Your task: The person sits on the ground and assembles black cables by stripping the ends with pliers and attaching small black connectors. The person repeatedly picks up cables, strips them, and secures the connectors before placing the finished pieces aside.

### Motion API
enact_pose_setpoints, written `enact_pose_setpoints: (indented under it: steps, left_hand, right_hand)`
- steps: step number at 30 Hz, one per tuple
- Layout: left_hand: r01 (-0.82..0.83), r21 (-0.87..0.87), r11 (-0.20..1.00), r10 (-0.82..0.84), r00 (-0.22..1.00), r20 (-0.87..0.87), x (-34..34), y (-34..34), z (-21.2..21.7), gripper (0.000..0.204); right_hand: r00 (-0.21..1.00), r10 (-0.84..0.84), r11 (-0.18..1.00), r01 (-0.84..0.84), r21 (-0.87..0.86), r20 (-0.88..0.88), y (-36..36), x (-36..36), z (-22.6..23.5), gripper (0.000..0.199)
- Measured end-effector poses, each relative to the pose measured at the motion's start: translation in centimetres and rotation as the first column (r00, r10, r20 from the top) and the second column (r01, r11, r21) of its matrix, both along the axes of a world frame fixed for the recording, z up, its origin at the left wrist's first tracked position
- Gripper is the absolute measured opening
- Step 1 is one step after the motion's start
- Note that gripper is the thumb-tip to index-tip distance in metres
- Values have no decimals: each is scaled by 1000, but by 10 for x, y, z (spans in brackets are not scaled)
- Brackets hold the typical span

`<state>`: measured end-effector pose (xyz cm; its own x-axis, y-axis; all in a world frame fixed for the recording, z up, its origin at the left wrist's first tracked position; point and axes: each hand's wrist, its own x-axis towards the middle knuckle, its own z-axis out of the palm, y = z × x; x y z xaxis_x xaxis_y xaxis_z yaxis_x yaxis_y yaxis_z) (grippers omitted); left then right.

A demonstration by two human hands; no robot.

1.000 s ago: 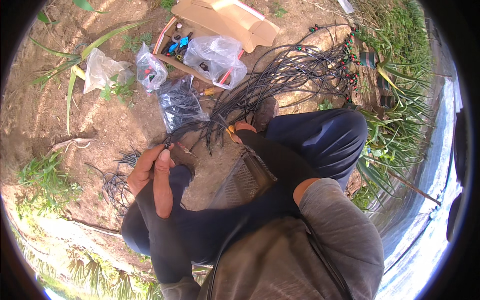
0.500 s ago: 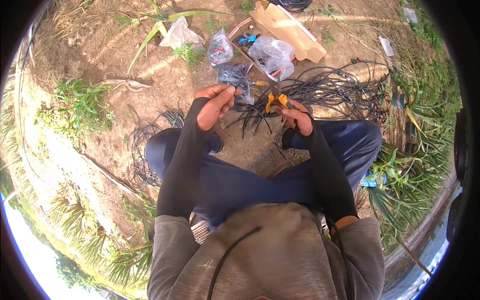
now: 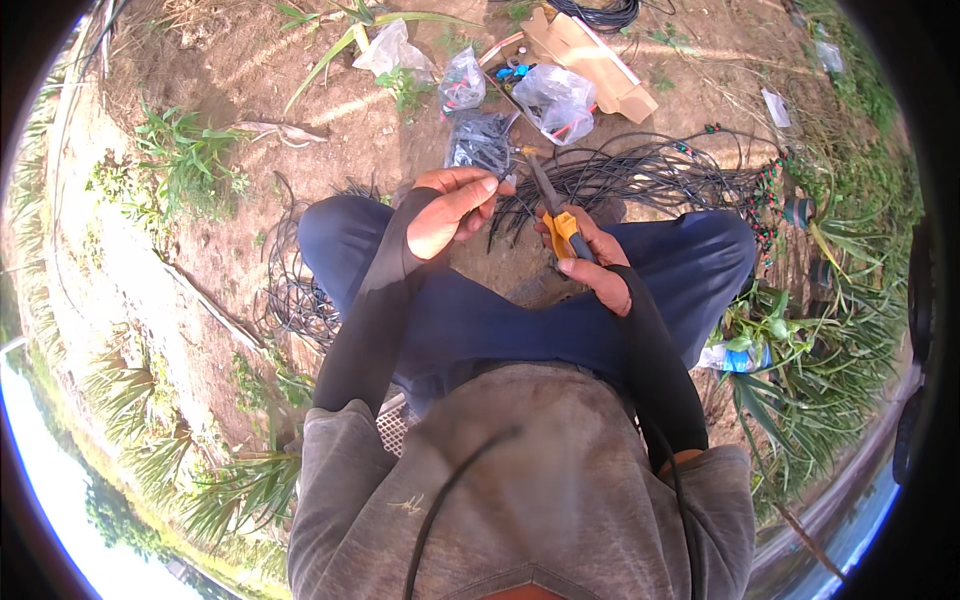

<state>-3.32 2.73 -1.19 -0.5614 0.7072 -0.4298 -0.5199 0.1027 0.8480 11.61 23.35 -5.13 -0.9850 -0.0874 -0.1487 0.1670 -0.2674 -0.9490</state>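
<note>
My left hand (image 3: 450,215) is closed in a pinch, thumb against the fingers, on something thin and small that I cannot make out. To its right, my right hand (image 3: 597,255) wraps round the handles of shears (image 3: 562,228) with yellow and grey grips. Their long dark blades point up and away, toward the open box. The shears' tip is apart from my left fingers. Beyond my left hand lies a clear bag of dark small parts (image 3: 478,140). Thin black tubes (image 3: 640,175) lie in a bundle beyond my right hand.
An open cardboard box (image 3: 590,65) holds a plastic bag (image 3: 553,100) and blue pieces. A bag with red parts (image 3: 462,82) lies beside it. Coiled black tubing (image 3: 600,12) lies at the far edge, and more tubing (image 3: 295,300) left of my knee. Plants (image 3: 830,380) border the right.
The shears have turned in my right hand and their handles have come closer together, blades now more in view. Both hands have come slightly nearer me, the left also slightly right.
</note>
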Motion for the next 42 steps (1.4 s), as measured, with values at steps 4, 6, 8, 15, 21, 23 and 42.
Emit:
enact_pose_setpoints:
  steps: [4, 6, 8, 15, 21, 23, 42]
  left_hand:
    - [-21, -36, 999, 23, 999, 43, 15, -9, 5, 28]
    - [-13, -47, 999, 13, 1000, 14, 19, -11, 6, 28]
    - [0, -56, 998, 0, 1000, -9, 23, -12, 6, 29]
    - [49, -144, 988, -57, 997, -49, 34, -15, 7, 28]
    - [64, -170, 983, -73, 996, -49, 40, -17, 5, 27]
    - [65, -162, 985, -69, 997, -18, 40, -19, 5, 25]
    - [80, -117, 990, -74, 996, 49, 45, -22, -1, 24]
  right_hand:
    - [996, 76, 961, -60, 271, -51, -4, 14, 1, 56]
    - [995, 81, 960, -64, 272, -53, -7, 19, 1, 55]
    - [994, 83, 962, -62, 264, -68, -9, 22, 1, 52]
    - [987, 130, 962, -104, 253, -91, -8, 25, 1, 34]
    - [990, 132, 963, -114, 246, -58, -11, 31, 2, 19]
    - [991, 127, 963, -115, 242, -36, -12, 35, 3, 16]
    - [974, 160, 960, -191, 204, 161, -20, 50, -1, 38]
